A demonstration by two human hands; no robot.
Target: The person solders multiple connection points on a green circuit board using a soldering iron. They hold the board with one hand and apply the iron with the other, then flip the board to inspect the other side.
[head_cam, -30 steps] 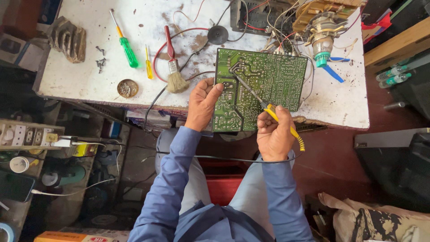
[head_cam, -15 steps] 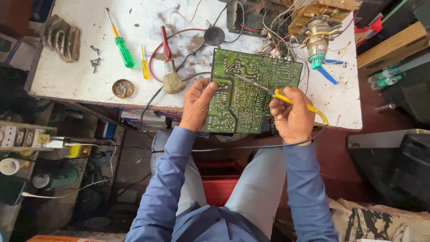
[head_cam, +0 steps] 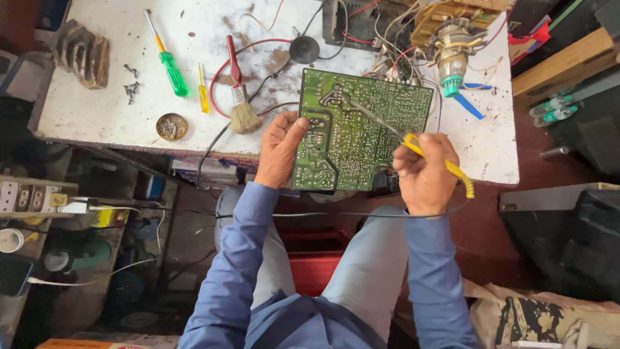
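A green circuit board [head_cam: 358, 132] lies solder side up at the near edge of a stained white table [head_cam: 110, 110]. My left hand [head_cam: 279, 147] grips the board's left edge, thumb on top. My right hand [head_cam: 423, 174] is closed around the yellow handle of a soldering iron [head_cam: 413, 143]. Its thin metal tip reaches up and left across the board and ends near the board's upper middle. A black cord runs from the iron across my lap.
A red-handled brush [head_cam: 240, 106], a green screwdriver [head_cam: 169, 64], a small yellow screwdriver [head_cam: 203, 94], loose screws [head_cam: 131, 88] and a small round tin [head_cam: 172, 126] lie left of the board. Tangled wires and a coil part [head_cam: 452, 52] sit behind it. A power strip [head_cam: 29, 197] is at lower left.
The view shifted a little. My right hand with the iron moved right and slightly up, and the tip now rests higher on the board. My left hand keeps hold of the board.
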